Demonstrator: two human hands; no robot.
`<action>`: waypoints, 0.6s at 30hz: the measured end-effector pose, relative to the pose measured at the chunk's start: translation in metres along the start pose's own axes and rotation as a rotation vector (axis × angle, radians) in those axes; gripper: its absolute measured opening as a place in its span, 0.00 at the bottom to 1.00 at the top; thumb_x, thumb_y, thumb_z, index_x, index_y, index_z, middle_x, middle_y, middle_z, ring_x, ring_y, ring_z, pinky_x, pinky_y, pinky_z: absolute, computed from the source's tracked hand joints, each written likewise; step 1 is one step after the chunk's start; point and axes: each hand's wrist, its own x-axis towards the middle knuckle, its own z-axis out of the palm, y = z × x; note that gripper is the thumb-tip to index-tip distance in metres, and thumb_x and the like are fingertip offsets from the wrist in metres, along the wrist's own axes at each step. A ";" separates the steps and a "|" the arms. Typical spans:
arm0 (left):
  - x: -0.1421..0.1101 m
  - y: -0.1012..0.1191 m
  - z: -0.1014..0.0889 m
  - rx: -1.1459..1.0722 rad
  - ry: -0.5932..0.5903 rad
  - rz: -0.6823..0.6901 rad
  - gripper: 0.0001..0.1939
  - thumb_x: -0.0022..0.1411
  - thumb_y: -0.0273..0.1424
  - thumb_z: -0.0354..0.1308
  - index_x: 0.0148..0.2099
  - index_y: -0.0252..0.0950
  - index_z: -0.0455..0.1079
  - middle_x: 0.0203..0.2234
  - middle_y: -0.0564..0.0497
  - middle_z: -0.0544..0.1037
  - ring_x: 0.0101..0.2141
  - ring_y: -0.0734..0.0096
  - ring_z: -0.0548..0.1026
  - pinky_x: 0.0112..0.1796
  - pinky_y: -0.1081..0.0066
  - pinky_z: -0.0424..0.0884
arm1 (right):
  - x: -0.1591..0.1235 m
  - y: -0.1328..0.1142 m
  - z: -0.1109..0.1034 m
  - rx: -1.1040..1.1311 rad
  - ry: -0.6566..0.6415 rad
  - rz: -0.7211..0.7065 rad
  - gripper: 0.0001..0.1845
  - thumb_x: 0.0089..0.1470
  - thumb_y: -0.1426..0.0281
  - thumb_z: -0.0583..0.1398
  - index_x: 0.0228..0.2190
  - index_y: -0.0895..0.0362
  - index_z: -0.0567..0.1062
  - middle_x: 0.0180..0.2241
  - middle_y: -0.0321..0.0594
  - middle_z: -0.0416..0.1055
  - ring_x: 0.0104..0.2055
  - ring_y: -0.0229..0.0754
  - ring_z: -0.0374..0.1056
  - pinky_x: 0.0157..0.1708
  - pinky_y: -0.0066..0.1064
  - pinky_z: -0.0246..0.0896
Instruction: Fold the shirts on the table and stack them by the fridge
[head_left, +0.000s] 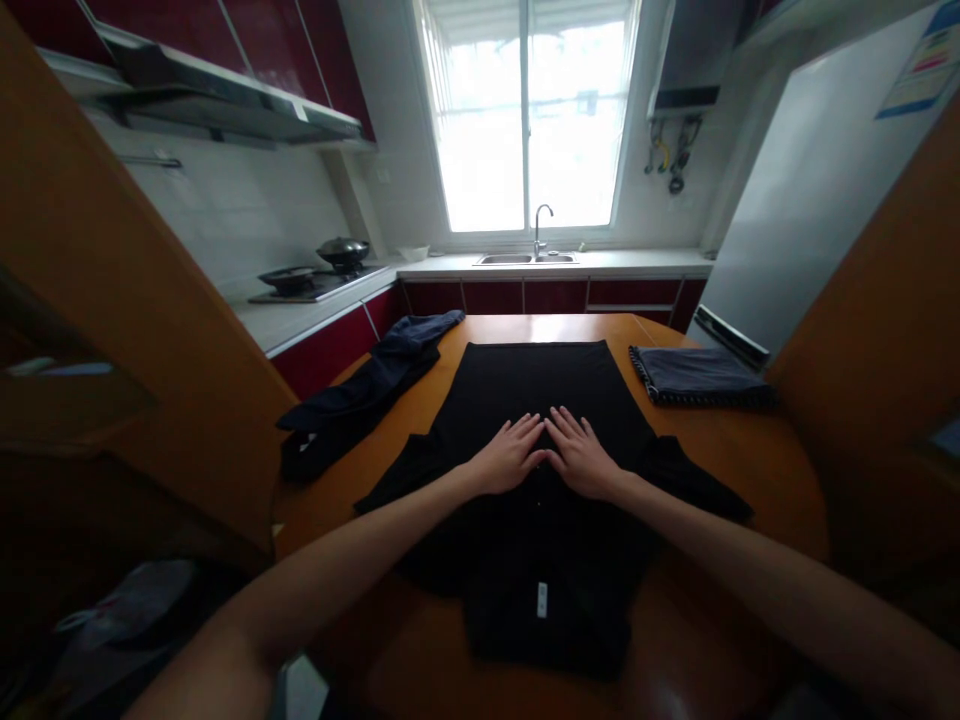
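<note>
A black short-sleeved shirt (536, 375) lies spread out on the wooden table (780, 480), its collar toward me and its hem toward the window. A white label (541, 600) shows inside the collar, and small buttons run up the middle. My left hand (510, 455) rests flat on the shirt's middle with its fingers stretched out. Beside it, my right hand (581, 455) lies flat as well, fingers extended. The two hands meet at the thumbs and fingertips. Neither one grips the cloth.
Dark clothes (375, 375) lie loosely at the table's left side. A folded grey garment (701, 375) with a dark dotted edge sits at the right. Beyond the table are a sink (506, 259), a stove (319, 288) with pans, and a fridge (810, 190) at the right.
</note>
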 end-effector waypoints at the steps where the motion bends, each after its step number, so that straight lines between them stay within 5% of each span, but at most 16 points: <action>1: 0.015 -0.014 0.005 0.037 -0.026 -0.023 0.35 0.74 0.49 0.39 0.75 0.36 0.45 0.72 0.42 0.45 0.71 0.56 0.42 0.67 0.47 0.43 | 0.015 0.010 0.006 -0.026 -0.040 0.051 0.34 0.68 0.58 0.48 0.69 0.59 0.54 0.72 0.52 0.41 0.74 0.54 0.34 0.68 0.58 0.34; 6: 0.039 -0.107 -0.011 0.160 -0.085 -0.273 0.37 0.73 0.52 0.36 0.75 0.36 0.43 0.73 0.40 0.41 0.71 0.52 0.40 0.66 0.45 0.41 | 0.051 0.090 0.011 -0.075 -0.129 0.205 0.38 0.68 0.52 0.43 0.70 0.59 0.51 0.72 0.52 0.40 0.74 0.52 0.34 0.68 0.57 0.32; 9: 0.053 -0.140 -0.028 0.211 -0.043 -0.430 0.39 0.73 0.51 0.36 0.75 0.30 0.43 0.72 0.35 0.42 0.71 0.48 0.41 0.65 0.45 0.43 | 0.070 0.129 0.005 -0.117 -0.080 0.346 0.37 0.68 0.54 0.43 0.69 0.63 0.52 0.72 0.55 0.41 0.74 0.53 0.35 0.68 0.57 0.33; 14: 0.131 -0.116 -0.012 0.163 -0.027 -0.157 0.34 0.74 0.45 0.33 0.75 0.32 0.42 0.73 0.41 0.44 0.71 0.57 0.42 0.66 0.49 0.43 | 0.138 0.134 0.011 -0.122 -0.042 0.212 0.33 0.68 0.61 0.43 0.69 0.63 0.52 0.72 0.52 0.41 0.74 0.50 0.34 0.69 0.54 0.34; 18: 0.184 -0.114 0.003 0.145 -0.066 -0.137 0.32 0.74 0.43 0.34 0.75 0.36 0.44 0.73 0.44 0.44 0.71 0.57 0.42 0.66 0.47 0.43 | 0.180 0.147 0.018 -0.101 -0.090 0.154 0.35 0.68 0.58 0.43 0.69 0.63 0.52 0.72 0.50 0.42 0.74 0.49 0.34 0.69 0.52 0.33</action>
